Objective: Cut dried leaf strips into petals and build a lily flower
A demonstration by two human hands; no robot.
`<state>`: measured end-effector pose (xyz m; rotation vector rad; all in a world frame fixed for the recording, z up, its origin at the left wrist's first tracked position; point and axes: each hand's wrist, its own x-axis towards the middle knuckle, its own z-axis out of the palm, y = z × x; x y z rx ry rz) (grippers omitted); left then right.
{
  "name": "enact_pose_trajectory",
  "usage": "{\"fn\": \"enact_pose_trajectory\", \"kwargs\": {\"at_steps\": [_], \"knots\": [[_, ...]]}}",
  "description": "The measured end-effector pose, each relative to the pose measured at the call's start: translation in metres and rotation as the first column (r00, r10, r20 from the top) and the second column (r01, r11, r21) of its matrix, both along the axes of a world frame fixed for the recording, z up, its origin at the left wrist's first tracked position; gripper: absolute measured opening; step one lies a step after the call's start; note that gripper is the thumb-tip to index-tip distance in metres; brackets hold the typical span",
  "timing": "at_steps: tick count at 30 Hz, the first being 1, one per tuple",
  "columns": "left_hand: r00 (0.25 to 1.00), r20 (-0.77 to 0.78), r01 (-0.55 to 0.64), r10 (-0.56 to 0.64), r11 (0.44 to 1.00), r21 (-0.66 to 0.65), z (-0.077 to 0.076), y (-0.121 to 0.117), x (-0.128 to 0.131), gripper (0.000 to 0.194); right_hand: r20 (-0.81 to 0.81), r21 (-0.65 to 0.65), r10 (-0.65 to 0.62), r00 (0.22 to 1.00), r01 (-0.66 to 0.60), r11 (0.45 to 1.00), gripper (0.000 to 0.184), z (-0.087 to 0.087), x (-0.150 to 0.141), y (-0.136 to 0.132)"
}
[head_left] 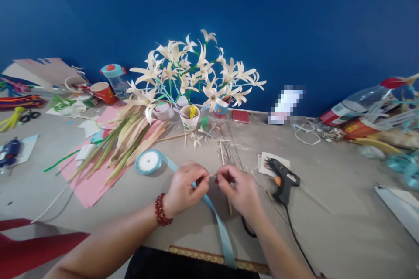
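The thin pale strand is hard to make out: only a short middle stretch shows, its ends lost inside the fingertips. It lies at about two o'clock from the left hand and ten o'clock from the right hand, bridging the small gap between them. Each hand is closed in a pinch, thumb against forefinger, with the strand between; the other fingers curl inward, partly hidden.

The light blue ribbon leaves its roll, at ten o'clock from the left hand, vanishes behind that hand and reappears, trailing toward five o'clock; whether the fingers also grip it, I cannot tell. The right hand covers part of a wooden stick, and its forearm partly hides a dark loop on the desk.

At three o'clock from the right hand lies a glue gun, its cord cut off below. Pale flowers stand at twelve, their crowded stems overlapping.
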<state>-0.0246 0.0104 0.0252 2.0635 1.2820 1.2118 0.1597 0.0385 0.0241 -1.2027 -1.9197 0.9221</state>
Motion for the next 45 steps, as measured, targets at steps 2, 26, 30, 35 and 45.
{"fn": "enact_pose_trajectory", "kwargs": {"at_steps": [2, 26, 30, 35, 45], "knots": [[0.999, 0.027, -0.037, 0.037, 0.999, 0.009, -0.001, 0.000, -0.001, 0.015, -0.008, -0.005, -0.073, 0.997, 0.073, 0.997, 0.014, -0.001, 0.006, 0.003], [0.871, 0.490, 0.280, 0.026, 0.794, -0.539, -0.007, 0.008, -0.004, 0.020, 0.057, 0.315, 0.204, 0.977, -0.211, 0.925, 0.016, 0.009, 0.000, -0.003], [0.805, 0.592, 0.345, 0.052, 0.769, -0.537, -0.007, 0.010, -0.006, 0.021, -0.120, 0.041, 0.137, 0.983, -0.133, 0.990, 0.012, 0.009, 0.001, -0.002], [0.891, 0.447, 0.286, -0.084, 0.867, -0.407, -0.004, 0.008, -0.006, 0.017, -0.373, -0.338, 0.029, 0.927, -0.165, 0.926, 0.022, 0.007, -0.002, 0.000], [0.728, 0.686, 0.485, -0.004, 0.710, -0.511, -0.011, 0.007, -0.002, 0.022, -0.534, -0.561, -0.019, 0.845, -0.338, 0.755, 0.025, 0.005, -0.003, -0.003]]}}
